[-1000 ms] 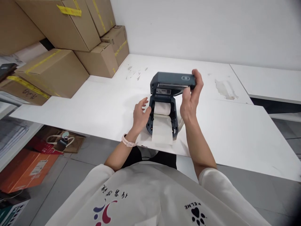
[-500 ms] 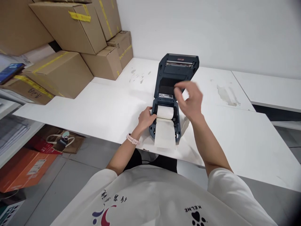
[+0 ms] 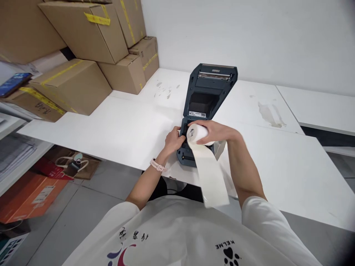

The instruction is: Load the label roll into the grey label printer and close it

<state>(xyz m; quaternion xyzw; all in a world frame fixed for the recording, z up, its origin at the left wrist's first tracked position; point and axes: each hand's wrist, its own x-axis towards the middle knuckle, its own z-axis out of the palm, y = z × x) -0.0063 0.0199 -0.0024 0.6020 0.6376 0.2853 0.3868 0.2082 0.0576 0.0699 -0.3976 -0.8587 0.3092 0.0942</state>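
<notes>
A dark blue label printer (image 3: 206, 96) stands on the white table (image 3: 124, 125) with its lid swung fully open and upright. My right hand (image 3: 215, 131) is closed round a white paper roll (image 3: 195, 133), held just above the printer's bay. A long strip of paper (image 3: 210, 173) trails from the roll down toward my chest. My left hand (image 3: 173, 139) grips the left side of the printer's base, fingers curled against it. A watch with a pale strap is on my left wrist.
Stacked cardboard boxes (image 3: 88, 48) with yellow tape fill the table's back left. A white wall runs behind. A second white table (image 3: 318, 107) adjoins at the right. Under the table at left lie an orange box (image 3: 30, 195) and a bag (image 3: 72, 164).
The printer lid went from half raised to fully open. My right hand let go of the lid, reached into the bay and lifted the paper roll out. My left hand settled on the base.
</notes>
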